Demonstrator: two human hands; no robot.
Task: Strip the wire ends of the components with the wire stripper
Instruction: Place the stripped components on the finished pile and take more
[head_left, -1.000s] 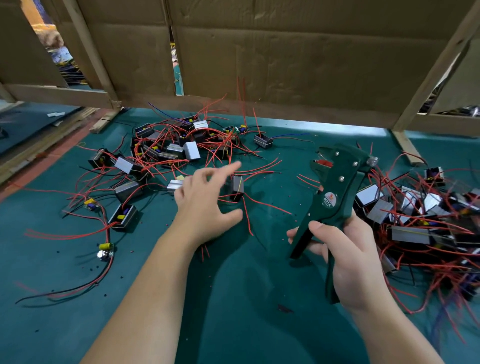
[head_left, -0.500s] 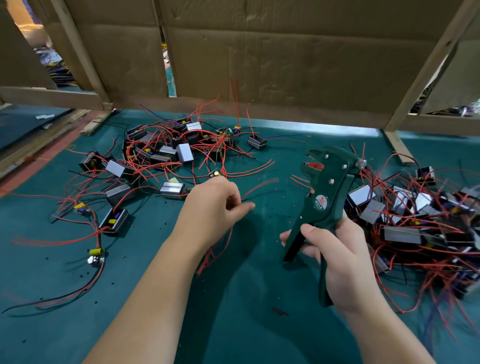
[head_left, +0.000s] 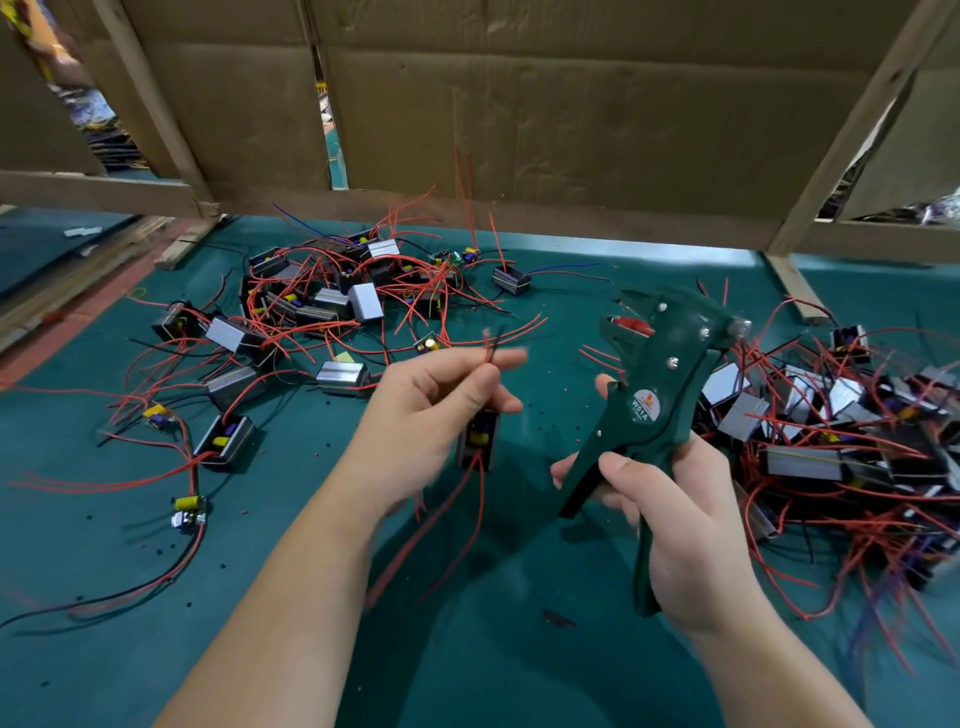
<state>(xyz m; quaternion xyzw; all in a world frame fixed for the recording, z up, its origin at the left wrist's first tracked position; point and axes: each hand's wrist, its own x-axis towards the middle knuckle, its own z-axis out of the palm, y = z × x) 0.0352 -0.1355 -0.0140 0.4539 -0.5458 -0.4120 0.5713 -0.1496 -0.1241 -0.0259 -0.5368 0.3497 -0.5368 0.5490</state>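
Pinching red+black wire ends (head_left: 488, 351) in L hand (head_left: 436, 415), w/ component (head_left: 478, 439) hung below, over the surface (head_left: 156, 639). Gripping wire stripper (head_left: 657, 379) in R hand (head_left: 675, 499), jaws agape, close by. Now: feed ends square into jaws, one firm squeeze, no nicked strands. Flanked by L heap (head_left: 332, 301) & R heap (head_left: 831, 415).

Head-worn view, forward-down, close over table (head_left: 156, 649)

My green-covered bench (head_left: 93, 665) carries 2 tangles of red-wired components: a left heap (head_left: 322, 312) towards the far side and a right heap (head_left: 831, 436) at the edge. A small board (head_left: 189, 512) with a yellow capacitor lies near left, and a dark scrap (head_left: 558, 618) lies near the middle.
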